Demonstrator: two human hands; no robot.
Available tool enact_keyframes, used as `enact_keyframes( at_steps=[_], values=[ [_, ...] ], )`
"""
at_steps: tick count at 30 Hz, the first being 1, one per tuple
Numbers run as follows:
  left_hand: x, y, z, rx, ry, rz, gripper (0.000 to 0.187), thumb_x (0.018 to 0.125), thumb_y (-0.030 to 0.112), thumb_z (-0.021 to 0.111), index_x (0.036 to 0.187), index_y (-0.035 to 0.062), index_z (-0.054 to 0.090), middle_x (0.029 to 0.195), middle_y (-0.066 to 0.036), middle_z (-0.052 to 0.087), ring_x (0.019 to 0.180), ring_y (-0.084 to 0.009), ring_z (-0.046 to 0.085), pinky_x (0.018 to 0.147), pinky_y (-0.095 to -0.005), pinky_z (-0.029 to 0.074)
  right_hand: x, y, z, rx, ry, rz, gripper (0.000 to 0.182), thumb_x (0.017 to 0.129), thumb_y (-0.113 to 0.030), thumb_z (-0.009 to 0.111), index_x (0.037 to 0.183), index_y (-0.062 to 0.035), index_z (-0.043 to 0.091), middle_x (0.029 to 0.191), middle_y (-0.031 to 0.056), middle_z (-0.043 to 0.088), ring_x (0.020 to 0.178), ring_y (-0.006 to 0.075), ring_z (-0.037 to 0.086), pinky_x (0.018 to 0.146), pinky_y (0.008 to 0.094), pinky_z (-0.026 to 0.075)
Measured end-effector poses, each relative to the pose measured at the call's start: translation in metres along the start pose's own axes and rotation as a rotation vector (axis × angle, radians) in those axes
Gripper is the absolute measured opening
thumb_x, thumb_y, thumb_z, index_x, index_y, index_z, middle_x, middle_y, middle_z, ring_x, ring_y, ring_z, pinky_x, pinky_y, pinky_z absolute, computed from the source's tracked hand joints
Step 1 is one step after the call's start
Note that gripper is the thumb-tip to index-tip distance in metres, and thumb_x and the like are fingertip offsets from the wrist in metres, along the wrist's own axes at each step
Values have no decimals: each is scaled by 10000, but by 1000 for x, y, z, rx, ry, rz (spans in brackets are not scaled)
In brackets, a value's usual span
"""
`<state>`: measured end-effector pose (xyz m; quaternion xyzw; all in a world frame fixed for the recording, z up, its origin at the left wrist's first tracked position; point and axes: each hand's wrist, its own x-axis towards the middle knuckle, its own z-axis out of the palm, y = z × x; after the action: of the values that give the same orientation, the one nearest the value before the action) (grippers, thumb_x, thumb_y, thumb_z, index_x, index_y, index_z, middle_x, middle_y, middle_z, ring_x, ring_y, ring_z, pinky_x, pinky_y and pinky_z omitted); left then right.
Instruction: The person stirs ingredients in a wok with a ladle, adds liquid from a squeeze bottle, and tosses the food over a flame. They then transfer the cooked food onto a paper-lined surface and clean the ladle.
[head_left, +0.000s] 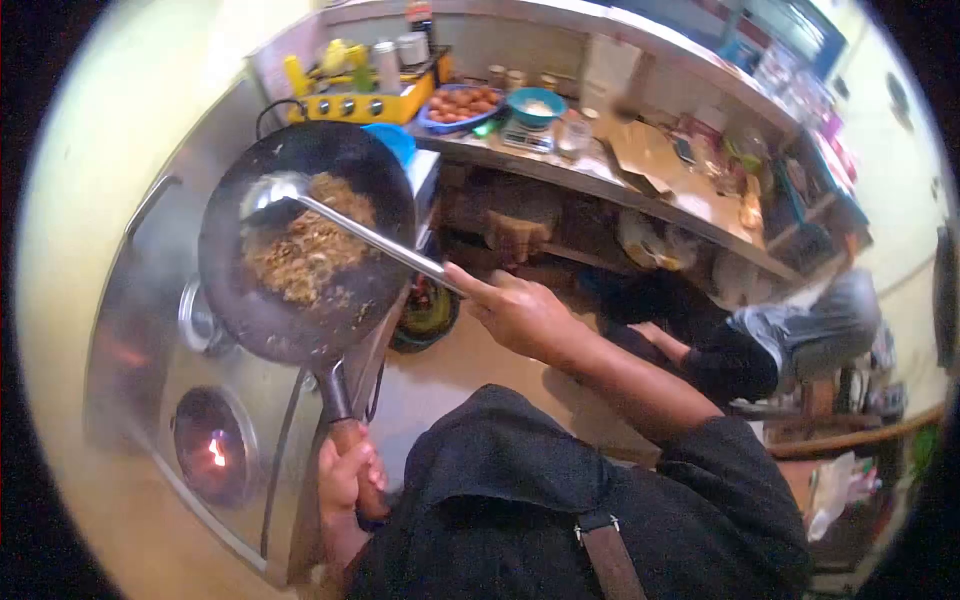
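Observation:
A black wok [228, 290] is held up by its wooden handle in my left hand [345, 465], whose fingers wrap round the grip. Brown fried food, which looks like rice or noodles [305, 262], lies in the middle of the wok. My right hand [515, 310] is closed on the long metal handle of a ladle [275, 190]. The ladle's bowl rests in or just over the wok, at the food's upper left edge. Steam blurs part of the wok.
Below the wok, a burner [215, 445] shows a flame on the metal stove top [150, 370]. Behind stand a yellow appliance [365, 105], a basket of eggs [460, 103], and a teal bowl [535, 105] on a scale [528, 137]. A person [720, 340] sits at the right.

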<state>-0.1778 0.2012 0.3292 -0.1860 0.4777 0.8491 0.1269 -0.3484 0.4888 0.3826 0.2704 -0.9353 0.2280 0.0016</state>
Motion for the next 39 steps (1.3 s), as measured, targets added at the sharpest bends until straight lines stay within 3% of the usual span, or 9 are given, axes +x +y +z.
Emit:
enact_keyframes(
  at_steps=[5,8,11,15,20,23,26,34,39],
  values=[
    [81,-6,66,94,-178,-156,269,826,31,582,1057,43,445,677,-63,497,492,-167,509,422,-337,458,-99,71,-35,282,25,295,493,870,-129,571,1347,-209,473,1014,243,622,812,352,628,657,434,494],
    [140,-9,111,176,-313,-261,274,832,43,600,1054,55,439,688,-55,503,508,-161,519,433,-334,459,-116,101,-45,194,288,336,492,864,-109,618,1336,-178,499,758,165,603,690,311,606,639,391,461],
    [196,-15,159,283,-421,-283,244,834,59,600,1037,58,464,685,-39,488,491,-142,506,429,-314,450,-103,145,-51,89,374,521,481,867,-137,579,1333,-224,498,831,188,592,736,356,598,667,420,487],
    [277,-16,222,395,-588,-315,263,819,54,611,1019,56,440,683,-42,487,492,-141,508,432,-310,456,-97,220,-39,-49,407,644,592,834,-93,634,1384,-186,436,778,153,544,663,298,553,641,386,447],
    [383,-22,295,565,-688,-319,253,804,59,613,979,58,429,665,-45,486,492,-139,509,432,-314,465,-95,252,-78,264,556,836,495,795,-106,678,1277,-127,566,814,175,561,940,259,537,828,350,449],
    [443,-18,335,721,-733,-285,251,787,71,626,937,65,425,645,-42,489,474,-143,503,421,-324,466,-70,304,-86,25,672,756,549,818,-108,643,1343,-140,486,859,210,628,764,316,634,730,359,488],
    [484,-18,367,865,-793,-241,258,778,89,641,914,70,422,652,-42,504,467,-141,506,420,-328,474,-42,356,-83,-58,720,819,566,807,-105,646,1346,-153,480,794,201,590,724,372,592,683,422,476],
    [556,-30,440,861,-804,-190,260,779,82,620,933,60,412,628,-35,504,460,-134,516,421,-312,460,-80,399,-60,41,625,1007,558,823,-129,629,1353,-209,476,739,183,573,691,360,586,651,426,472],
    [578,-32,465,950,-781,-106,298,777,92,625,985,60,413,641,-23,498,469,-124,516,422,-292,451,-53,452,-82,-46,680,907,543,834,-116,624,1351,-193,478,773,174,565,697,335,585,647,390,467]
  ],
)
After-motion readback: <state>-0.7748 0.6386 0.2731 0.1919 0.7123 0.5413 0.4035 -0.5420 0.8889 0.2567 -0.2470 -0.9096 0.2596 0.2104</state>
